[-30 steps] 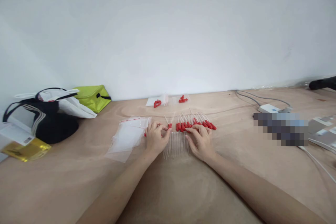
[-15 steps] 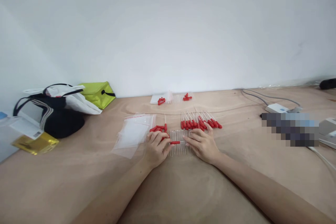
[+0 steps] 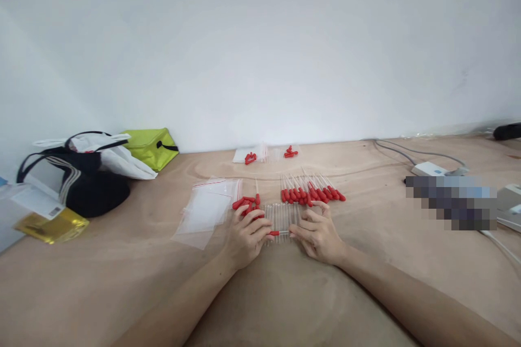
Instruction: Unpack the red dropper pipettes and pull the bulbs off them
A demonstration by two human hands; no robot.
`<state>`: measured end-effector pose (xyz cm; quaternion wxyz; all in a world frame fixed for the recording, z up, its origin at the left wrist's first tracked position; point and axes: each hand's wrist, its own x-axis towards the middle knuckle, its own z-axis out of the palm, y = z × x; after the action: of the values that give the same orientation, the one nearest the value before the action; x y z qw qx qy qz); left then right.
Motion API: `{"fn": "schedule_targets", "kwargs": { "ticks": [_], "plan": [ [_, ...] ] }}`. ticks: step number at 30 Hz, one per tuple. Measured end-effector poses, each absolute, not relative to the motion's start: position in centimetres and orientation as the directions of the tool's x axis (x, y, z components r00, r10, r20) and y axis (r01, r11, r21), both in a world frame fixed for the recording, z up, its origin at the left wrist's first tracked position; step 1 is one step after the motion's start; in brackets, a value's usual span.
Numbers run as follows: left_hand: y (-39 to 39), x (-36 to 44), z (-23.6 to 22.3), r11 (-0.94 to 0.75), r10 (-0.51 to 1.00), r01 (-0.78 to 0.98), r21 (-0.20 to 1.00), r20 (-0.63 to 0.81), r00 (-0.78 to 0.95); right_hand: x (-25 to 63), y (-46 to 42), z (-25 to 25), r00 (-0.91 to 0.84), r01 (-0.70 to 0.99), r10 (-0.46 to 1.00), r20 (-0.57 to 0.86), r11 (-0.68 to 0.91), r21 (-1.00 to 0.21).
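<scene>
From a remote desk I look through one head-worn camera, facing forward and down across the table point(image 3: 264, 303), with the left hand point(image 3: 247, 237) and right hand point(image 3: 321, 236) near, the pale wall point(image 3: 260, 49) beyond filling the view's upper half.

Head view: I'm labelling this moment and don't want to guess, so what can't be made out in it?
All in the head view:
Far end of the held clear tube: covered by the right hand.
Number of loose red bulbs: partly covered by the left hand.
Number of tubes in the row: too fine to count.
What the pixelated patch covers: blurred out.
Whole black object: cut off by the right edge.
</scene>
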<state>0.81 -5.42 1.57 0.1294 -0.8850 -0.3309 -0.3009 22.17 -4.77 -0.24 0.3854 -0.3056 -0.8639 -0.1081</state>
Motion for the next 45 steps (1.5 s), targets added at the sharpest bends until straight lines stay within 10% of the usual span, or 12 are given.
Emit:
{"fn": "schedule_targets", "kwargs": {
  "ticks": [9,15,24,29,36,45],
  "plan": [
    [-5.6,-1.3,1.4,-0.727,0.520,0.686,0.024,0.671,0.528,24.0,-4.5,-0.4,-0.408,0.648,0.533,0.741,0.741,-0.177],
    [-4.5,-3.7,1.2,-0.493,0.625,0.818,0.295,0.775,0.097,24.2,-4.0,-0.4,-0.230,0.755,0.597,0.768,0.608,-0.247],
    [-1.8,-6.0,0.6,-0.140,0.861,0.734,0.665,0.448,-0.242,22.6,-3.9,-0.8,-0.249,0.783,0.561,0.789,0.596,-0.176],
    [-1.8,-6.2,0.7,-0.109,0.894,0.787,0.608,0.407,-0.190,22.4,-3.9,-0.9,-0.335,0.763,0.601,0.726,0.625,-0.166],
    [-2.1,-4.5,2.3,-0.234,0.769,0.945,0.230,0.638,0.036,22.4,-4.0,-0.6,-0.418,0.712,0.654,0.630,0.667,-0.220],
    [2.5,2.7,4.7,0.048,0.974,0.998,-0.046,0.225,-0.036,22.7,-3.7,-0.3,-0.443,0.713,0.695,0.566,0.656,-0.246]
  ]
}}
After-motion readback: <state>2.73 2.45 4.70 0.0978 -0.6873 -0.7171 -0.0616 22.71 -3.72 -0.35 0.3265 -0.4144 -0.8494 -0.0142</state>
